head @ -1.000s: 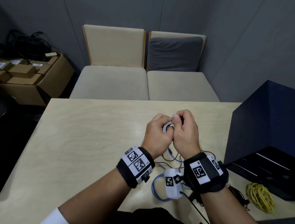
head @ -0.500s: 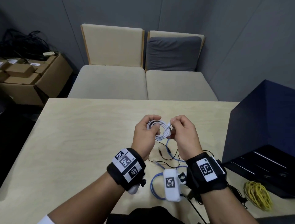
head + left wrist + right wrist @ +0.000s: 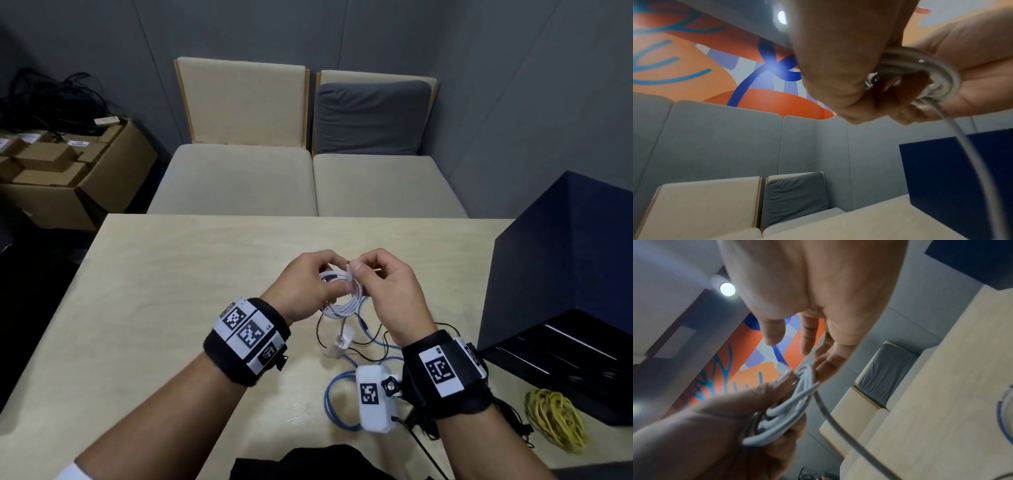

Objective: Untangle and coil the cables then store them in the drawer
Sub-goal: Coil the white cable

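1. The step in hand looked like finishing the coil of the white cable [image 3: 342,301], held above the table [image 3: 178,291].
2. The left hand [image 3: 305,291] was curled round the loops, gripping them; the right hand [image 3: 383,291] pinched a strand at the coil's top between thumb and forefinger, other fingers loose.
3. A tail with its plug [image 3: 342,339] hung below.
4. Next, probably, wrapping that tail in, then moving the coil toward the dark drawer unit [image 3: 561,308], well to the right
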Action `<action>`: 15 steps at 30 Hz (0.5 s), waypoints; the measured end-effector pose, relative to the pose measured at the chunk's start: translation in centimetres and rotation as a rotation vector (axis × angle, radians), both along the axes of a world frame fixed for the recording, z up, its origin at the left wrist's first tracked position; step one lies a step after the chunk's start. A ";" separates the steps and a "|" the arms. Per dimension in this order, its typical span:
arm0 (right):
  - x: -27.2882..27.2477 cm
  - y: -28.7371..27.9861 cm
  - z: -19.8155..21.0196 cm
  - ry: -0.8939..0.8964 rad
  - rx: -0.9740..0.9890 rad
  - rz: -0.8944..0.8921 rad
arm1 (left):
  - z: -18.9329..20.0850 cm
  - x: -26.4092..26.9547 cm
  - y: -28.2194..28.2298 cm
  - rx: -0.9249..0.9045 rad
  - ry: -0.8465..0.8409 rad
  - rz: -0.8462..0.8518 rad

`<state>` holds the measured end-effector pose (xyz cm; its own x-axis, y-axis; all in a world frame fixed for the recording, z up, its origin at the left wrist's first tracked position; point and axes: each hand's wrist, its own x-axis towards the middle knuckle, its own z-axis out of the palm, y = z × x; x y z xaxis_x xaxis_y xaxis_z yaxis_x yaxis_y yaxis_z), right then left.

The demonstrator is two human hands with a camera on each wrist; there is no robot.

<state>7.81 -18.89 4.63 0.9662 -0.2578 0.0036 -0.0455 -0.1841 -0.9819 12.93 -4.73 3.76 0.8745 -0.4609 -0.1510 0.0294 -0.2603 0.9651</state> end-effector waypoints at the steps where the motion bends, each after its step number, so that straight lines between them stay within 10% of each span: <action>1: 0.0 -0.2 -0.1 -0.015 0.056 -0.010 | -0.1 -0.1 0.0 -0.011 0.006 -0.001; 11: -0.9 -0.7 -7.2 0.334 0.125 0.465 | -0.4 0.6 1.9 -0.369 0.231 0.217; 15: -0.4 1.6 -8.7 0.360 0.022 0.348 | -1.2 0.4 2.9 -0.480 0.317 0.293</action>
<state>7.41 -17.32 -4.08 0.9337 0.0838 -0.3480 -0.3220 -0.2284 -0.9188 13.29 -1.81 2.54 0.9213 -0.2902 -0.2588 0.3362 0.2600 0.9052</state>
